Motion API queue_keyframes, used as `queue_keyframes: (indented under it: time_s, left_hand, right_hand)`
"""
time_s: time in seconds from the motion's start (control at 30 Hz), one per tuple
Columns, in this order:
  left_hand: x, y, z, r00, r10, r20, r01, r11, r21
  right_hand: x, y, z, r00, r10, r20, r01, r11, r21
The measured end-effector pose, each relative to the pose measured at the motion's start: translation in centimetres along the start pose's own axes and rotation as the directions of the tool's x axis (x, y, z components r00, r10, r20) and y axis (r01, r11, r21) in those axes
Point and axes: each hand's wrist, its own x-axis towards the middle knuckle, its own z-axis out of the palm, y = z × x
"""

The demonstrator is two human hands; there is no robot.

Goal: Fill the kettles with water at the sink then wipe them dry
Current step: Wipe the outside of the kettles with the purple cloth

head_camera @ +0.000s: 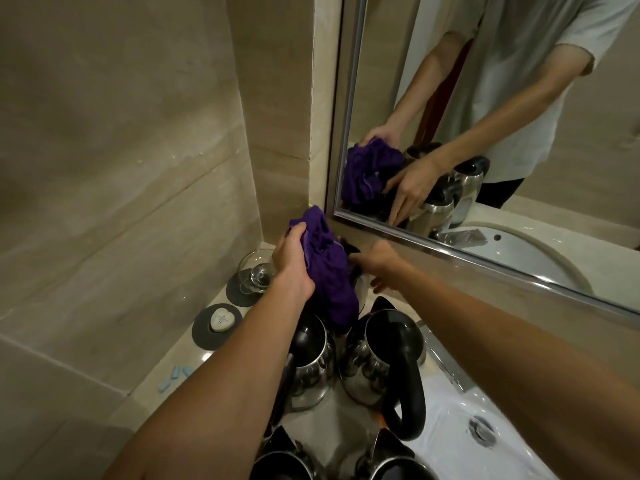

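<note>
Head view: the left hand (289, 258) grips a purple cloth (327, 271) over the far kettle (360, 284) at the worktop (166, 372) corner; the right hand (375, 265) touches that kettle, fingers relaxed; two kettles (311, 362) stand nearer, beside the sink (450, 420).

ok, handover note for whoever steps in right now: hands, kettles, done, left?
Left hand: grips the bunched purple cloth, which is pressed on the far kettle by the mirror.
Right hand: fingers spread on that mostly hidden kettle, steadying it.
Two steel kettles with black lids and handles stand mid-counter; two more at the near edge. White sink is to the right.
Done: cannot tell which are filled.
Left: finish wiping this one, then check the others.
</note>
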Motion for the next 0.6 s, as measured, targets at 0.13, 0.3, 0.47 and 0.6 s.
queue_keyframes:
  time_s: [0.13, 0.3, 0.47, 0.6]
  left_hand:
    - [0.2, -0.4, 0.3, 0.986, 0.126, -0.105, -0.113, 0.985, 0.127]
    - [0.5, -2.2, 1.3, 0.928, 0.276, -0.251, -0.110, 0.844, 0.524]
    - [0.8, -3.9, 2.8, 0.953, 0.190, -0.234, 0.012, 0.752, 0.659]
    - [1.6, -3.7, 3.0, 0.958, 0.130, -0.255, 0.045, 0.814, 0.580]
  right_hand:
    - [1.1, -0.3, 2.0, 1.000, 0.013, 0.026, -0.011, 0.998, -0.054]
    - [2.5, -0.1, 2.7, 0.999, -0.036, 0.039, 0.045, 0.968, -0.249]
    - [4.0, 0.5, 2.9, 0.997, -0.064, 0.051, 0.076, 0.954, -0.291]
    - [4.8, 0.6, 2.7, 0.996, -0.057, 0.071, 0.076, 0.948, -0.308]
